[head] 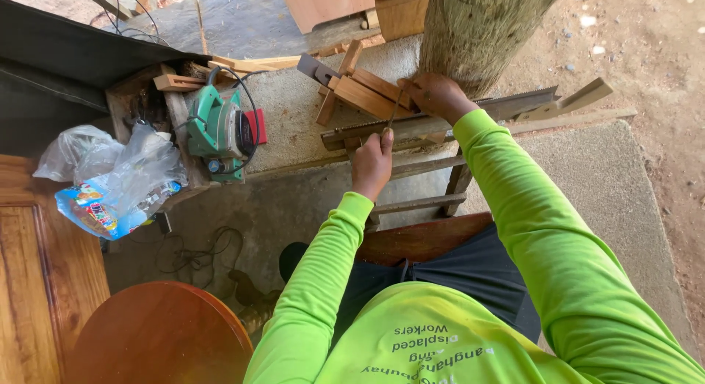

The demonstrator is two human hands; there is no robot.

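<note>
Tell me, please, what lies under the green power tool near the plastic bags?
The green power tool rests on rough wooden planks beside the concrete slab, with a red piece against its right side. Its black cord loops over it. What is directly beneath its body is covered.

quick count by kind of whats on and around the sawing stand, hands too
hands: 2, left hand, right hand
thin file: 1
hand saw: 1
green power saw: 1
plastic bags: 2
tree trunk: 1
total: 8
</note>
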